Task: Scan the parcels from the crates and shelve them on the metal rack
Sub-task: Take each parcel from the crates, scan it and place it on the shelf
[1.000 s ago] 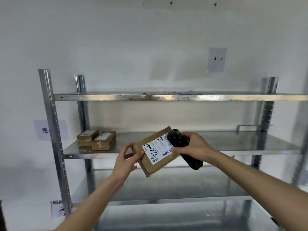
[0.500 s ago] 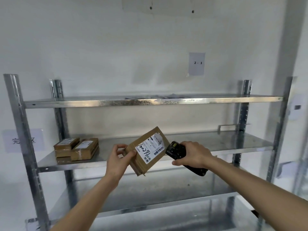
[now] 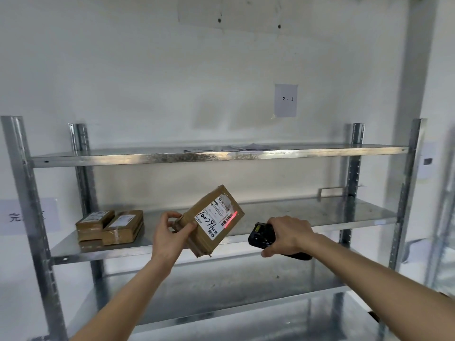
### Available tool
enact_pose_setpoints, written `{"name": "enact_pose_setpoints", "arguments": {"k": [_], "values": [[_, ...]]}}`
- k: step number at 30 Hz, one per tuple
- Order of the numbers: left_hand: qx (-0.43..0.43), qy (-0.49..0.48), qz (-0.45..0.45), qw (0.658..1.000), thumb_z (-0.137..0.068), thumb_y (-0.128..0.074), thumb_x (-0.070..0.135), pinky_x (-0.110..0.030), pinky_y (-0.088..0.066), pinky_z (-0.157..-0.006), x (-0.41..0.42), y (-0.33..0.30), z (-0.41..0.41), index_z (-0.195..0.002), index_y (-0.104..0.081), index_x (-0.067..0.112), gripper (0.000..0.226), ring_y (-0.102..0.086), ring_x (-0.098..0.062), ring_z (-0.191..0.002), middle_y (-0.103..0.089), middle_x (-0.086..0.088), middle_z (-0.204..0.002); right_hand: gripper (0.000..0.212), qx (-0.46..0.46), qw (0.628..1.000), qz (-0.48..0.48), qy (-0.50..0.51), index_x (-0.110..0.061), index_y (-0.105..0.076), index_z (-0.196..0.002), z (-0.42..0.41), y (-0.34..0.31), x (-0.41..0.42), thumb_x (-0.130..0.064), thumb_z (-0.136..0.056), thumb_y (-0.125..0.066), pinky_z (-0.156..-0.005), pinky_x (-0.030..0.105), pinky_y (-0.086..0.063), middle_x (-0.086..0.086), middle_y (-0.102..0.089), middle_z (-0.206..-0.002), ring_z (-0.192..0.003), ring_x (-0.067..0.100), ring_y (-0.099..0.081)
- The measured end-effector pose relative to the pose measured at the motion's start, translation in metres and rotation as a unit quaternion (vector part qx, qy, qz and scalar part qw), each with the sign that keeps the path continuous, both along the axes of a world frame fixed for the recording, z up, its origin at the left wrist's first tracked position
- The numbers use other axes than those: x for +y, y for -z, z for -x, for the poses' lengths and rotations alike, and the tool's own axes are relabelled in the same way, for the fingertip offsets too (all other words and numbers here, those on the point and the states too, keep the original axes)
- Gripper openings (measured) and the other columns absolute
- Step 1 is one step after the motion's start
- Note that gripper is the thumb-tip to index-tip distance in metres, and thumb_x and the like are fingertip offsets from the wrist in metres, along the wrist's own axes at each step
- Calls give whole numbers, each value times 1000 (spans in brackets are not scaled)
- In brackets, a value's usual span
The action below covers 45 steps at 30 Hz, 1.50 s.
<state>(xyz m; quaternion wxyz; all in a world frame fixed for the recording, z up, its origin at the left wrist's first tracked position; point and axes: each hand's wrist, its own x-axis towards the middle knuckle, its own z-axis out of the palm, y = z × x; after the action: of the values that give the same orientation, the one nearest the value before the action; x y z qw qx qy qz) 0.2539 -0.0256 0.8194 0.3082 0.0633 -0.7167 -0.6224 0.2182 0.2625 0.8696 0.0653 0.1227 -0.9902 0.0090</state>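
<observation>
Head view: one frame, looking forward and slightly down at both forearms in front of the rack.
Step in hand: scanning. A red scan line lies across the barcode on the parcel's label, so judged mid-scan, not yet shelved.
Left hand [image 3: 170,230]: curled round the lower left corner of the cardboard parcel [image 3: 211,221], thumb on the labelled face, other fingers behind it. Parcel is held in the air, tilted, label facing the camera and the scanner.
Right hand [image 3: 286,233]: wrapped over a black handheld scanner [image 3: 262,236], window end aimed left at the label. Scanner and parcel are apart, near each other.
Hands: apart, each gripping its own item.
Parcel location: in front of the middle shelf [image 3: 307,212] of the metal rack [image 3: 21,193], not resting on it.
Already shelved: two small cardboard parcels [image 3: 109,227] side by side, touching, at the left end of that shelf.
Top shelf: some flat papers, detail unclear.
Wall: paper sign reading "2 - 3" [image 3: 285,100] above the rack.
Next move, judged: once the read registers, left hand carries the parcel to bare shelf just right of the two; needs levelling before set-down.
Crates: not in view.
</observation>
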Motion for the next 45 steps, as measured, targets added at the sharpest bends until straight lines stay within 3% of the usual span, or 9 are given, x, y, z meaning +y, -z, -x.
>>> {"name": "enact_pose_setpoints", "arguments": {"k": [4, 11, 15, 21, 24, 29, 36, 41, 45], "values": [[2, 3, -14, 1000, -75, -85, 26, -43, -55, -82, -7, 0, 1, -98, -57, 32, 36, -68, -32, -94, -63, -1, -102, 69, 7, 1000, -1, -2, -28, -58, -124, -4, -4, -8, -67, -71, -80, -78, 34, -40, -4, -67, -117, -109, 24, -65], [6, 13, -17, 1000, -78, -83, 23, -35, -52, -75, -12, -3, -8, -101, -57, 28, 35, -67, -32, -95, -62, -2, -102, 67, 2, 1000, -3, -3, -28, -59, -122, -8, -8, -23, -67, -71, -80, -77, 34, -40, -4, -67, -116, -109, 25, -64], [10, 25, -25, 999, -79, -83, 23, -39, -55, -81, -17, -3, -9, -102, -55, 28, 36, -67, -30, -95, -62, -3, -103, 69, -4, 1000, 22, -6, -28, -57, -120, -9, -8, -32, -67, -68, -81, -77, 34, -40, -5, -67, -114, -107, 24, -64], [7, 51, -65, 997, -66, -85, 42, -50, -57, -92, -33, 3, -7, -108, -58, 49, 49, -66, -24, -106, -65, -1, -113, 59, -66, 962, 251, -84, -30, -66, -111, -10, -3, -64, -58, -65, -90, -86, 32, -56, -11, -71, -104, -95, 11, -67], [3, 68, -104, 992, -68, -87, 43, -46, -60, -88, -43, 9, -6, -106, -66, 39, 44, -69, -21, -104, -70, -3, -113, 45, -104, 925, 344, -121, -31, -72, -102, -16, 0, -93, -49, -66, -94, -77, 23, -52, -14, -75, -94, -89, 6, -70], [-22, 75, -147, 986, -80, -83, 34, -41, -62, -79, -65, 14, -5, -110, -61, 24, 38, -71, -26, -99, -71, -11, -110, 43, -126, 897, 400, -138, -29, -76, -104, -8, 8, -136, -40, -67, -95, -74, 20, -51, -12, -77, -90, -83, 5, -72], [-53, 121, -103, 986, -84, -76, 45, -47, -54, -89, -120, 25, -6, -112, -61, 31, 35, -66, -20, -104, -70, 2, -109, 52, -103, 886, 429, -145, -33, -75, -114, 9, 23, -186, -41, -66, -95, -81, 23, -54, -14, -78, -97, -90, 5, -73], [-62, 97, -84, 990, -79, -81, 42, -41, -55, -79, -157, 43, 10, -107, -63, 36, 33, -65, -21, -80, -72, -2, -78, 49, -110, 880, 434, -160, -33, -75, -113, 35, 35, -224, -41, -68, -95, -75, 18, -51, -12, -78, -96, -87, 4, -73], [-71, 83, -107, 988, -78, -82, 39, -51, -60, -83, -179, 55, 30, -113, -63, 28, 41, -66, -20, -76, -71, -5, -80, 53, -115, 883, 423, -167, -33, -75, -115, 65, 45, -252, -42, -67, -95, -82, 21, -55, -13, -78, -96, -88, 4, -73]]}}
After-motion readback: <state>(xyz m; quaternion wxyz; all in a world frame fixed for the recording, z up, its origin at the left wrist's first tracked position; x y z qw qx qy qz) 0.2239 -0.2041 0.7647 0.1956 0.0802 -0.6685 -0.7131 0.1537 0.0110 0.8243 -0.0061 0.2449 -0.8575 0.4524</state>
